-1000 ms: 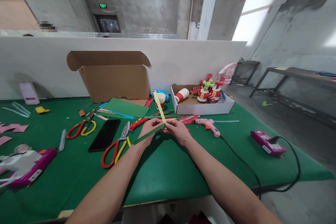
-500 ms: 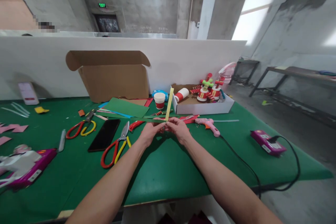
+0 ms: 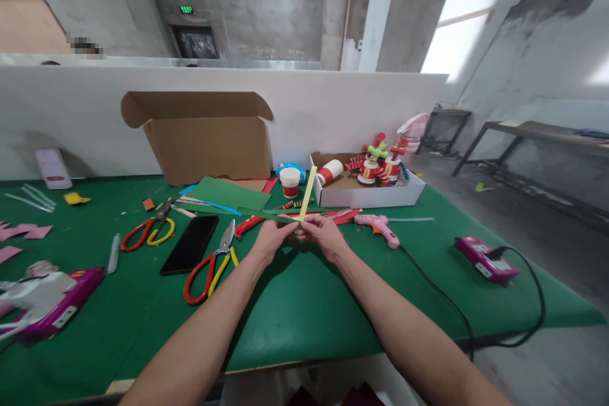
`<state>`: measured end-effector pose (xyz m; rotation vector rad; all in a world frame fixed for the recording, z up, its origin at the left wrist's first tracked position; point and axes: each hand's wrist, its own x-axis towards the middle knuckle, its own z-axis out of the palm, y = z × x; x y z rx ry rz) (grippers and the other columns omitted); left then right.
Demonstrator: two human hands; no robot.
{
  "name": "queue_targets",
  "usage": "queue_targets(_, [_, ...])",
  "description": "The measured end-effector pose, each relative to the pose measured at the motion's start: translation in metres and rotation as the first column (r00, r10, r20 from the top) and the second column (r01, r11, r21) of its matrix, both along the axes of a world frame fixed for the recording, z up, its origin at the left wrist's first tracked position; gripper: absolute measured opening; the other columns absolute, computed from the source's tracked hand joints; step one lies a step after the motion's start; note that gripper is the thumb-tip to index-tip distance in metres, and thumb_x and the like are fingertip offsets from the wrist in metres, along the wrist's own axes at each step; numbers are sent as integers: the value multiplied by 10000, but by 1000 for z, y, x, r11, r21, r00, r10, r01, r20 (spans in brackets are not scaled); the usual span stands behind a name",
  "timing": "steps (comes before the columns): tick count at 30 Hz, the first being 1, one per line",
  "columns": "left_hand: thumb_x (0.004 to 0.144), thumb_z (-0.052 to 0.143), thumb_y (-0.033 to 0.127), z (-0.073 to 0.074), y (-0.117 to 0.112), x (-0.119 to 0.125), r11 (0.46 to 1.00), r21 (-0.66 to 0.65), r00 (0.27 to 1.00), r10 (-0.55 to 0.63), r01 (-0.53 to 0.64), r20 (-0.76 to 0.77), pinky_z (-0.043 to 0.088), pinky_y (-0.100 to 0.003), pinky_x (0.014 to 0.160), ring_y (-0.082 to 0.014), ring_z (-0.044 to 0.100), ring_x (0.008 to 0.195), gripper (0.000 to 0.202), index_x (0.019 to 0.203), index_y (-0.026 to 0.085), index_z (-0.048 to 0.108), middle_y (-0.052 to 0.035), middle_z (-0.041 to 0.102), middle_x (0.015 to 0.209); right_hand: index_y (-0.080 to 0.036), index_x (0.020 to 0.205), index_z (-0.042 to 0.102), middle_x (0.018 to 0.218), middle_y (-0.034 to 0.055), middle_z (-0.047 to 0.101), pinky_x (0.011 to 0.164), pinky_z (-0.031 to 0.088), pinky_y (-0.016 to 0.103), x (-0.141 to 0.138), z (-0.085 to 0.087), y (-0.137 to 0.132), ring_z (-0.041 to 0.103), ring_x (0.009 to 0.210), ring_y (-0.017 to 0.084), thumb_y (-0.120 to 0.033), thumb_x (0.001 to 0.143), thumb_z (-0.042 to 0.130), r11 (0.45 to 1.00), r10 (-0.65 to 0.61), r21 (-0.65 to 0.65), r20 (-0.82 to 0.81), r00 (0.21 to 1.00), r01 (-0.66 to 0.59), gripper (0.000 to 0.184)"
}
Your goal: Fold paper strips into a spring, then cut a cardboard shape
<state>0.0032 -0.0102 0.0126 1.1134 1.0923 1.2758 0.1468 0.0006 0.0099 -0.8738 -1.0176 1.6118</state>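
The person's forearms [image 3: 202,323] are bare down to slim wrists [image 3: 255,260].

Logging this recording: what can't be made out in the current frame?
All in the head view:
- Where the yellow strip meets the green strip: hidden by the left hand and right hand.
- Scissors: yellow handle partly behind the left forearm.
- Pink paper: cut off by the left edge.
- Phone screen text: too small.

Near ends of the yellow strip [image 3: 307,193] and green strip [image 3: 269,213] concealed by the left hand [image 3: 272,240] and right hand [image 3: 325,236]; forearms [image 3: 200,330] cropped by the lower edge; lettering [image 3: 280,52] (far wall [image 3: 261,0]) too small to read.
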Motion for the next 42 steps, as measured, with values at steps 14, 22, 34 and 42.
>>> queue_targets(14, [540,790,460,-1,2,0,999,-42,999,-36,35,-10,402,-239,534,-101,514,511,396,678,141,602,18,582,565,-150,688,642,575,-35,614,614,543,255,2,1,1,575,545,87,-339,522,850,1000,-22,3,45,999,22,326])
queue_targets(22, [599,745,435,-1,2,-2,998,51,985,-23,32,-174,379,-235,540,-106,499,521,332,615,160,559,29,567,529,-136,742,664,641,-13,636,622,539,268,1,-1,1,588,582,103,-309,541,842,997,-11,76,86,996,5,320])
queue_targets(34, [616,731,438,1,3,-3,995,62,980,-60,73,-192,395,-243,554,-117,516,533,322,619,167,558,26,569,536,-135,738,669,654,3,642,658,538,290,1,-2,1,598,601,119,-296,557,834,997,-16,73,77,997,11,293])
queue_targets(42, [569,769,465,0,2,0,997,1,996,-75,76,-54,393,-234,536,-98,506,510,375,663,151,587,34,566,556,-146,744,651,663,-4,654,638,537,283,1,-1,2,610,599,123,-296,569,817,994,-43,107,114,993,31,283])
